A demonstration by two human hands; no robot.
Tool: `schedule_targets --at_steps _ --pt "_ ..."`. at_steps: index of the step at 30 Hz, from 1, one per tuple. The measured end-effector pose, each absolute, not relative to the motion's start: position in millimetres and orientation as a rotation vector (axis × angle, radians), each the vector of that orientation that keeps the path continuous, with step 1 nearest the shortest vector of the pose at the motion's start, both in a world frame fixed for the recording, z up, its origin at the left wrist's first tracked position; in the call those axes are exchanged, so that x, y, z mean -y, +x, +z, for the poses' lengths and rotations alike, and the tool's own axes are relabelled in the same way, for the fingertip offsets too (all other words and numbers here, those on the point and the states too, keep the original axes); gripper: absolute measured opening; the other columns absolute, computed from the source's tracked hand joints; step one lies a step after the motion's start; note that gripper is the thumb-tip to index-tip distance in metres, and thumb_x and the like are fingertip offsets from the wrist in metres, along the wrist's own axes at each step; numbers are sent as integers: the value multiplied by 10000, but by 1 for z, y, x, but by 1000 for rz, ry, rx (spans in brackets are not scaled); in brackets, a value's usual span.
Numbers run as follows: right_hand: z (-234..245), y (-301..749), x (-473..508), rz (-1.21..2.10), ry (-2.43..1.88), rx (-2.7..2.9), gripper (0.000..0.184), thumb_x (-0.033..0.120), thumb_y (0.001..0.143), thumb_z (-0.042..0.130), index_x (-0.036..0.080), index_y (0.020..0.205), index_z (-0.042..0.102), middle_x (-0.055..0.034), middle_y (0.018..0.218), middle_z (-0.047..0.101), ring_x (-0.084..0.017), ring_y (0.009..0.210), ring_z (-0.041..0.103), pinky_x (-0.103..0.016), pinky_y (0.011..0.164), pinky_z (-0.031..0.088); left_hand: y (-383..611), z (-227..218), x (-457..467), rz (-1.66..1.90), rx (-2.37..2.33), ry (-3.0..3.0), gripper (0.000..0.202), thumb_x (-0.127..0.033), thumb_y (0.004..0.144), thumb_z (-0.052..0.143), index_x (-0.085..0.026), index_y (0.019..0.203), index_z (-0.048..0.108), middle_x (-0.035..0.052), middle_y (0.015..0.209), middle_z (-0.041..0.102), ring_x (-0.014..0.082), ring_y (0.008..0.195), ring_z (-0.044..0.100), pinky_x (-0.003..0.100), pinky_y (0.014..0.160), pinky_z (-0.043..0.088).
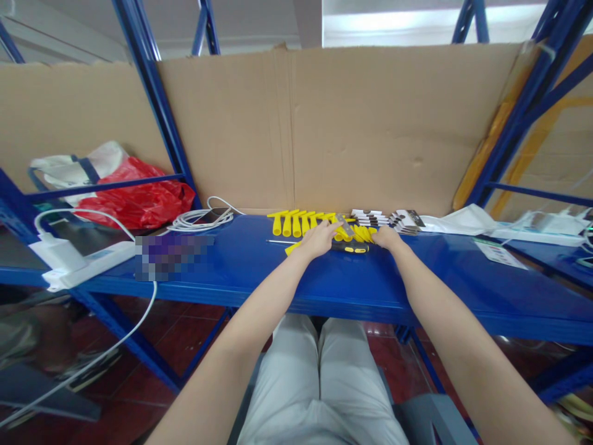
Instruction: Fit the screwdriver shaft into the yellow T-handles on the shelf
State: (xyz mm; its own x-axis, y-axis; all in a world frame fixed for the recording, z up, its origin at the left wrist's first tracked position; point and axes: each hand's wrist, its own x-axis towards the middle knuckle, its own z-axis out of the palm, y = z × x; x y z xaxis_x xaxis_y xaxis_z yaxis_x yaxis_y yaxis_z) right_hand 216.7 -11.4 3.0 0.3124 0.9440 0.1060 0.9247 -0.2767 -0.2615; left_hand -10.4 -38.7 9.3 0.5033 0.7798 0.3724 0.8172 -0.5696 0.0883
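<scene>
My left hand (pixel 317 240) reaches over the blue shelf, its fingertips closed at a small grey flat plate (pixel 344 226). A yellow end (pixel 292 248) sticks out below that wrist. My right hand (pixel 387 238) is closed at the right end of a bunch of yellow plastic pieces (pixel 364 233); its fingertips are partly hidden. A row of yellow T-shaped pieces (pixel 287 225) with round handles stands behind my left hand. In front of the bunch lies a screwdriver with a black and yellow handle (pixel 351 246). A thin metal rod (pixel 280 241) lies left of my left hand.
Black and white packs (pixel 406 221) lie behind my right hand, with white bags (pixel 456 221) further right. A coiled white cable (pixel 199 219), a power strip (pixel 92 264) and a red plastic bag (pixel 139 194) are on the left. A cardboard wall (pixel 361 123) closes the back.
</scene>
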Motion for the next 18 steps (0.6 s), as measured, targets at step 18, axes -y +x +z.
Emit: schedule_targets --at_steps 18 --pt "28 218 23 456 -1605 847 391 292 970 355 102 1266 523 -181 1046 698 -224 778 708 -283 602 514 -12 11 40 -572 1392 -2644 504 -262 1006 343 -331 1502 396 95 1239 580 227 1099 614 339 942 477"
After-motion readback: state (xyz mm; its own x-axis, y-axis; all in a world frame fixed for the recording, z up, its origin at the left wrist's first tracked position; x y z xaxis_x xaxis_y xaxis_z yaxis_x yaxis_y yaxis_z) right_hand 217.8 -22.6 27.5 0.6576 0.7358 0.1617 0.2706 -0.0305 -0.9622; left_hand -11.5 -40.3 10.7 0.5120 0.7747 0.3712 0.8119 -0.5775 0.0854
